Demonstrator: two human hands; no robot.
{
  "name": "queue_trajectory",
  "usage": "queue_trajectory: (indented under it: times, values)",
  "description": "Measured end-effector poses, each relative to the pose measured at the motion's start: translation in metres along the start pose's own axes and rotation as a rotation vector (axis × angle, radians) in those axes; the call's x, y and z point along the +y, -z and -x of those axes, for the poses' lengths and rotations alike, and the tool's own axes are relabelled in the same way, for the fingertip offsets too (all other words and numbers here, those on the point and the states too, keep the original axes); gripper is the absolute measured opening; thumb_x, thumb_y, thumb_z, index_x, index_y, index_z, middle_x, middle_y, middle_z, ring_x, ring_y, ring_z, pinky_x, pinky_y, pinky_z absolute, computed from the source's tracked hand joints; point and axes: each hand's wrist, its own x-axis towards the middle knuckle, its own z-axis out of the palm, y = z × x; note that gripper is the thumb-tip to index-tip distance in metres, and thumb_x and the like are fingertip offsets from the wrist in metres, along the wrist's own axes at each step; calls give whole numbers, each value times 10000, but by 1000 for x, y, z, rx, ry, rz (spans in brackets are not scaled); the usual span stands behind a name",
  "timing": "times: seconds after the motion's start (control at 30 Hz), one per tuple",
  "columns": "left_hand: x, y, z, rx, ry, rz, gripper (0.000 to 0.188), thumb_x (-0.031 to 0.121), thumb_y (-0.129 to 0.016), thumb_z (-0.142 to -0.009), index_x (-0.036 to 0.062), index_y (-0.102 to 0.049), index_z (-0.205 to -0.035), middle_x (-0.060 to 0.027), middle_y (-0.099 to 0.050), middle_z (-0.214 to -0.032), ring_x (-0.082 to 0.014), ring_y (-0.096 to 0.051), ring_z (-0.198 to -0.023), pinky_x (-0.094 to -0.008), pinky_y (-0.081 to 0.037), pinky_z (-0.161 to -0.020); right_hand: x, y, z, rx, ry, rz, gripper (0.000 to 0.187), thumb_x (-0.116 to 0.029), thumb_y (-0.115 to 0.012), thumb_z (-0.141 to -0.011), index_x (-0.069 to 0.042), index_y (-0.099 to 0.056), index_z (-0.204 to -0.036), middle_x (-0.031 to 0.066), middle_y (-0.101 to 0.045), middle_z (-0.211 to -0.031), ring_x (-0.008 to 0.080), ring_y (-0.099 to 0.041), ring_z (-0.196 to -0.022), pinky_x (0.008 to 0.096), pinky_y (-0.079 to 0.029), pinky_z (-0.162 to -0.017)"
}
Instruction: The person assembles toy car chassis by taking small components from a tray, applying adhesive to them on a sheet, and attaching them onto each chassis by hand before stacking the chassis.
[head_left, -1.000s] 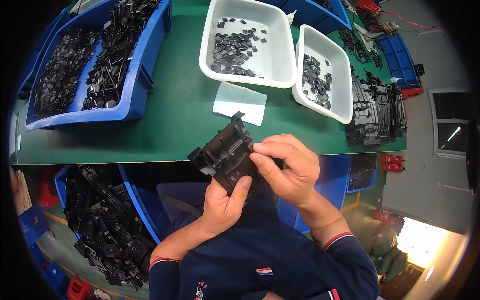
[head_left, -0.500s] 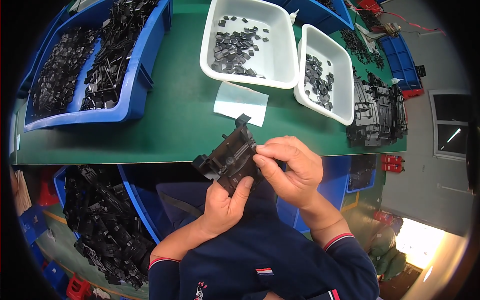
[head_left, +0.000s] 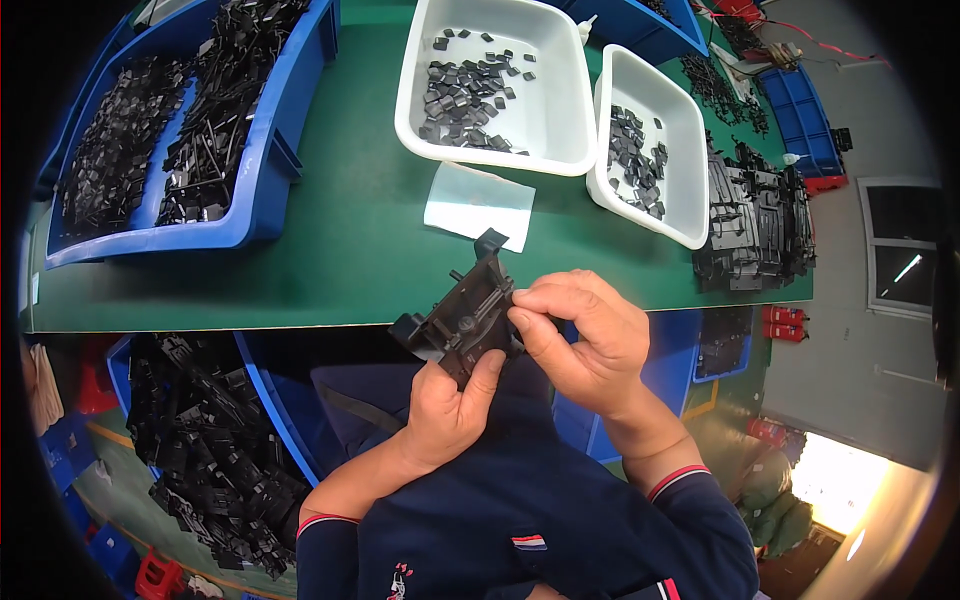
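My left hand (head_left: 452, 410) grips a black moulded plastic part (head_left: 462, 318) by its lower end, thumb on its face. The part is tilted and stands out over the table's front edge, with a tab at its upper corner and another at its left. My right hand (head_left: 590, 335) is pinched at the part's right edge, thumb and forefinger closed together. Whatever lies between those fingertips is too small or hidden to make out. Beyond the part, a whitish sheet (head_left: 480, 203) lies on the green table (head_left: 340, 200).
Two white tubs (head_left: 405, 105) (head_left: 697, 200) of small black pieces stand at the back. A divided blue bin (head_left: 262, 190) of black parts sits at left. Stacked black mouldings (head_left: 755, 220) are at right. A blue crate (head_left: 270, 400) beside more black parts (head_left: 200, 440) stands below the table edge.
The part and both hands have barely moved; the part sits slightly further right. My right fingertips stay at its right edge.
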Motion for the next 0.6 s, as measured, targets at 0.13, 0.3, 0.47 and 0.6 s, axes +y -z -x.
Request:
queue_trajectory:
  times: [0.13,0.3,0.47,0.6]
  values:
    - [0,-1,-1,4,5,-3,236,81,-552,-953,-17,-569,-1168,-33,-627,-967,-99,-560,-830,-234,-456,-722,-1,1,-1,-6,-20,4,165,42,-727,-729,1,-667,-877,109,-654,-779,178,-627,-624,261,-504,-536]
    - [-1,-2,0,11,11,-6,230,90,-554,-954,-14,-570,-1159,-24,-625,-941,-95,-552,-806,-231,-453,-706,0,2,-1,-18,-18,2,162,43,-722,-727,1,-665,-873,105,-653,-778,183,-623,-619,265,-497,-528]
    - [-1,-1,0,10,17,11,221,94,-554,-955,-13,-571,-1148,-23,-624,-938,-92,-550,-801,-230,-452,-701,-1,3,-2,-24,-23,0,154,45,-718,-727,3,-662,-864,106,-651,-771,188,-619,-622,271,-496,-529]
    - [-1,-1,1,-1,32,18,209,94,-552,-956,-14,-574,-1134,-23,-624,-930,-88,-548,-793,-228,-450,-694,-1,3,-2,-16,-15,1,154,46,-718,-726,4,-659,-862,106,-650,-769,188,-618,-619,273,-496,-527]
